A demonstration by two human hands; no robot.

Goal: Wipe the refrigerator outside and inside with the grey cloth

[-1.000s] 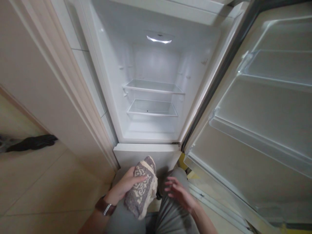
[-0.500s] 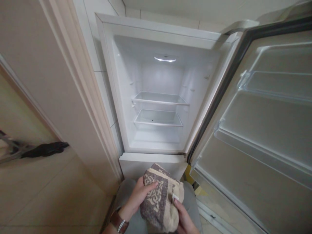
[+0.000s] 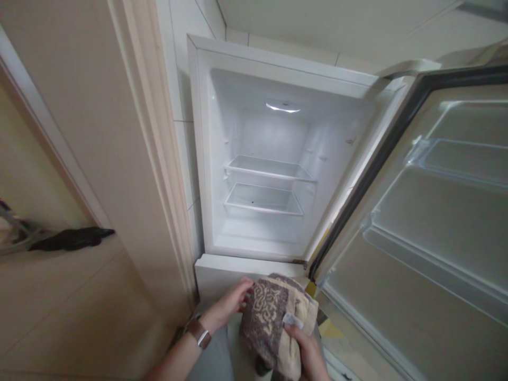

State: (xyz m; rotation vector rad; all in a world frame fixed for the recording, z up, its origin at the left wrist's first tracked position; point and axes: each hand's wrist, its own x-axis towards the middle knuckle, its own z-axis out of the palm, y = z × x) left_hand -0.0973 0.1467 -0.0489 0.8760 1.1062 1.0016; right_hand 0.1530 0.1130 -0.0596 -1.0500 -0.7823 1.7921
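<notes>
A folded towel [image 3: 265,312], brown-grey with a beige scroll pattern and a beige border, is held over my lap. My right hand [image 3: 305,346] grips its lower right side, the thumb pressed beside a small white label [image 3: 292,320]. At the towel's upper left edge is my left hand [image 3: 236,296], its fingers bent against the cloth and partly hidden by it. A brown-strapped watch [image 3: 199,333] is on the left wrist. Just beyond the towel stands an open white fridge [image 3: 200,159] with its inside light on.
Two glass shelves [image 3: 270,168] cross the fridge's inside. Its open door [image 3: 436,227], with clear door racks, spreads across the right side. A door frame [image 3: 159,159] runs close along the left. A dark object [image 3: 71,239] lies on the tiled floor at far left.
The view has shifted, so the fridge appears further right and lower. My left thumb has come off the towel's patterned face to its edge. The right hand keeps its grip by the label.
</notes>
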